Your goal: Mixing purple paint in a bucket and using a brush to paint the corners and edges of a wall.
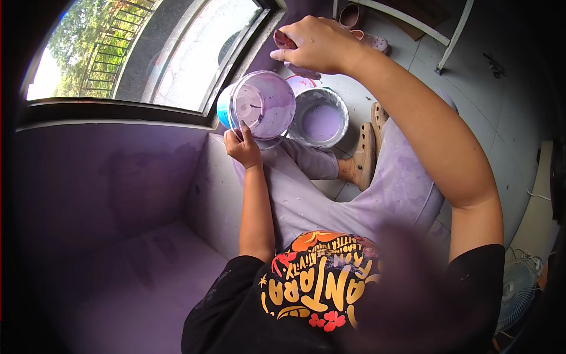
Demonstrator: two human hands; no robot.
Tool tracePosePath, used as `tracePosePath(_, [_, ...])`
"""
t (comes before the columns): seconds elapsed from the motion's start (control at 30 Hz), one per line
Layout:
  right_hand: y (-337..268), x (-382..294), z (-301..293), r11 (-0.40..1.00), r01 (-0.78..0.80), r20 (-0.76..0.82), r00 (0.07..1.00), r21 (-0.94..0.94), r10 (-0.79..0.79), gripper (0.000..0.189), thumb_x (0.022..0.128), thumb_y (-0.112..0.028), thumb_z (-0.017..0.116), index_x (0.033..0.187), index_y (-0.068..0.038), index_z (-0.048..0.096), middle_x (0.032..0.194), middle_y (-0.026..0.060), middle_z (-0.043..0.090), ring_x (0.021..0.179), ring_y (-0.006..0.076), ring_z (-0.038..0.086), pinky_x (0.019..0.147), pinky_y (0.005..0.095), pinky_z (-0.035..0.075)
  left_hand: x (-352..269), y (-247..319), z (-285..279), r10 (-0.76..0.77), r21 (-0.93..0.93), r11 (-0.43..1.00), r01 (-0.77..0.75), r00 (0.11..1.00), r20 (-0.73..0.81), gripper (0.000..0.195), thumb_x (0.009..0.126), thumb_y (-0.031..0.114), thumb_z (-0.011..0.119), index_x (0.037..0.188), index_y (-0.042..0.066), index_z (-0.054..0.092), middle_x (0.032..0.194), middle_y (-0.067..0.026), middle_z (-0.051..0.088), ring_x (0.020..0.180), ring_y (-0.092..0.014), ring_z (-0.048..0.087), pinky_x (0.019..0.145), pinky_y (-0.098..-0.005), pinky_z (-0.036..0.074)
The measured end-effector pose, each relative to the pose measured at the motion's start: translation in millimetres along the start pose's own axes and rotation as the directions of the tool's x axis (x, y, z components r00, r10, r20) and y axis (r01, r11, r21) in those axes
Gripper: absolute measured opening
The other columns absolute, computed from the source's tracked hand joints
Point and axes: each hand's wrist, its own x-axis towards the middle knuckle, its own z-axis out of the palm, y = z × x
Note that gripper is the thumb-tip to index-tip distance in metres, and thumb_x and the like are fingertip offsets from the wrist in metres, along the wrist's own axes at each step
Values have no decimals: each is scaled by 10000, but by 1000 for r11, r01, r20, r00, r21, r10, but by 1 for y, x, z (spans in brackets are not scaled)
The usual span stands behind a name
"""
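Note:
My left hand [242,144] grips the near rim and wire handle of a clear plastic pail [276,99], tilted so its inside shows, smeared with purple paint. In my right hand [316,44], raised near the wall beyond the pail, is a red-handled paintbrush [285,40]; its bristle end, coated in purple, seems to hang below my fingers at the wall. Just right of the pail, a grey bucket [343,110] with light purple paint [322,123] inside stands on the tiles. Part of a red-rimmed lid or container [303,82] shows behind them.
A glass window [194,53] with a dark frame lies at upper left, above a purple wall [88,177]. White metal legs [455,40] and clogs [376,44] stand at the top right. An electric fan [519,292] is at lower right. My legs are folded around the buckets.

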Motion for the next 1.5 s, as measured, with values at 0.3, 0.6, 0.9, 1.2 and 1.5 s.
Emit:
tracePosePath(0.3, [-7, 0, 6, 999, 43, 58, 997, 6, -43, 380, 890, -444, 692, 930, -66, 693, 864, 187, 726, 858, 398, 707, 789, 463, 543, -1, 9, -1, 40, 1, 999, -40, 995, 88, 454, 878, 234, 771, 667, 29, 426, 673, -75, 424, 590, -254, 404, 557, -399, 325])
tracePosePath(0.6, [-5, -3, -2, 999, 35, 67, 997, 10, -35, 380, 885, -438, 694, 914, -59, 687, 862, 187, 725, 858, 403, 704, 795, 465, 542, -2, 8, 2, 72, -1, 997, -73, 993, 93, 491, 885, 240, 771, 664, 25, 389, 679, -95, 413, 596, -277, 400, 560, -419, 320])
tracePosePath(0.9, [-6, -3, -3, 999, 34, 51, 998, 0, -34, 383, 889, -444, 687, 936, -64, 691, 884, 184, 727, 878, 395, 706, 805, 462, 543, -17, 42, 12, 307, 1, 947, -321, 907, 287, 427, 852, 250, 812, 718, 45, 463, 721, -114, 463, 584, -325, 489, 539, -420, 402])
tracePosePath(1.2, [-5, -3, -3, 999, 25, 63, 998, -26, -23, 378, 890, -444, 682, 946, -70, 689, 879, 169, 726, 870, 389, 703, 806, 465, 538, -41, 67, 33, 456, -65, 869, -491, 743, 490, 326, 851, 275, 796, 751, 77, 558, 754, -94, 527, 617, -310, 578, 549, -405, 466])
tracePosePath(1.5, [-5, -2, -2, 999, 41, 65, 997, -12, -40, 374, 895, -455, 665, 941, -85, 681, 881, 166, 726, 866, 391, 704, 795, 470, 540, -49, 67, 34, 490, -76, 840, -537, 691, 531, 305, 842, 268, 781, 746, 85, 556, 757, -69, 506, 648, -260, 591, 565, -378, 467])
